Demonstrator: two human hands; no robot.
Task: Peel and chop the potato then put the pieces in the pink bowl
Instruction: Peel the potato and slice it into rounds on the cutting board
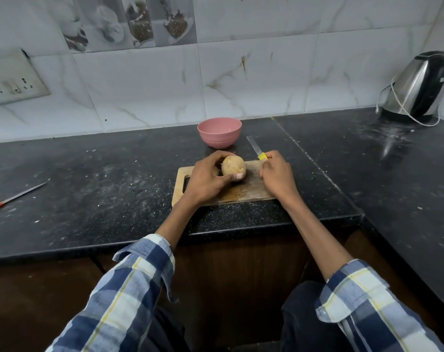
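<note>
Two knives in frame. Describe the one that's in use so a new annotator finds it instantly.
Start at the wooden cutting board mid-counter, in front of the pink bowl. At the board's far right corner the right hand grips a knife, blade pointing away toward the wall. Its handle is yellow; the other knife, lying untouched far left on the counter, has an orange-red one.
</note>
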